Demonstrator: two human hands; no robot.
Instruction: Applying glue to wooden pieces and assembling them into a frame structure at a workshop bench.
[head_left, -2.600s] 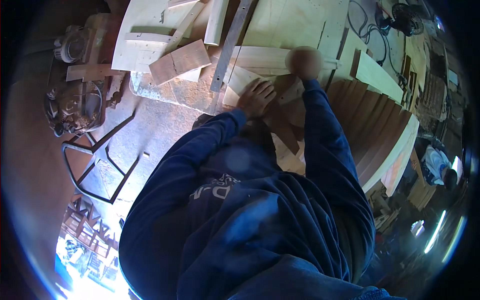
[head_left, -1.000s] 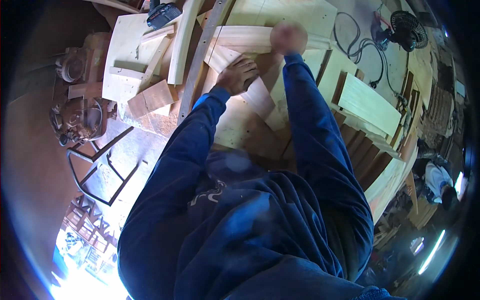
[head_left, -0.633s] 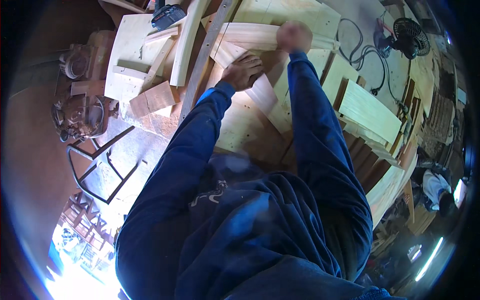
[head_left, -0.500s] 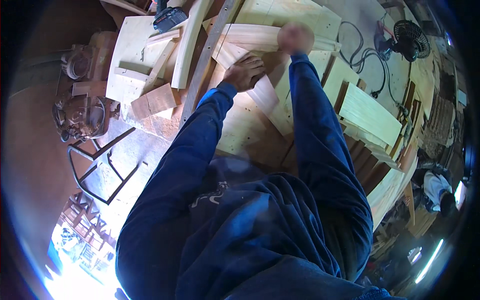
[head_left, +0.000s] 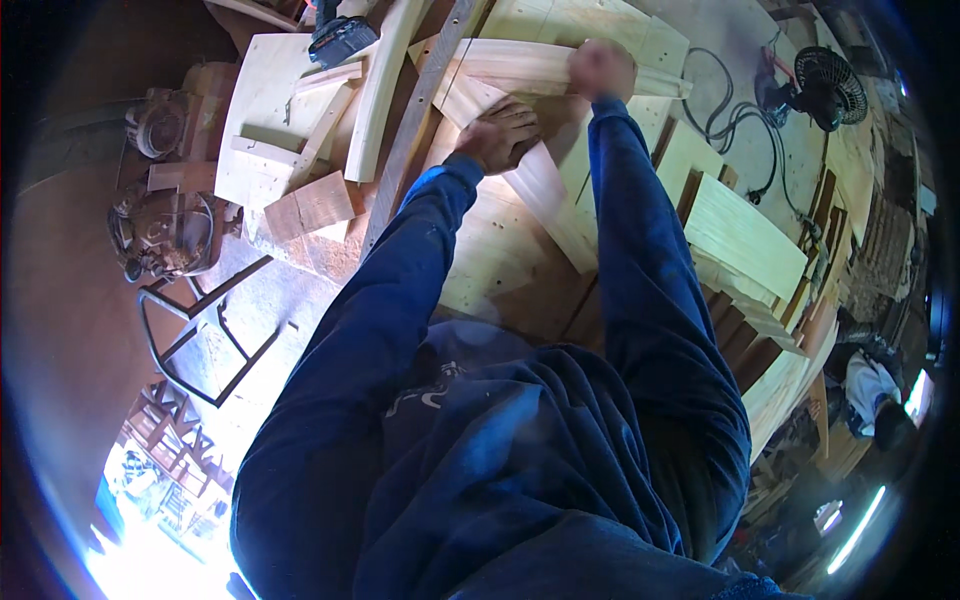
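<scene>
1. So we've got our left hand (head_left: 502, 135) laid over the slanting pale board (head_left: 540, 187), fingers together and curled down. Can't tell if they're pinching its edge or just pressing on it.
2. Our right hand (head_left: 602, 70) looks balled up over the crosswise pale board (head_left: 515, 65), but it's blurry, so we can't tell if anything's inside it.
3. Where's the wood? Both boards are on the pale worktop (head_left: 478, 265), out in front of us. The slanting one runs from near the crosswise board's left end down toward our right forearm. Our left hand is close to where they come together.
4. Our read on the step: handling these two pieces right around that meeting spot.
5. The next move, we'd guess, calls for a steady left hand and minding the grey bar with holes (head_left: 425, 105), just left of the boards. Knocking that could shift things.
</scene>
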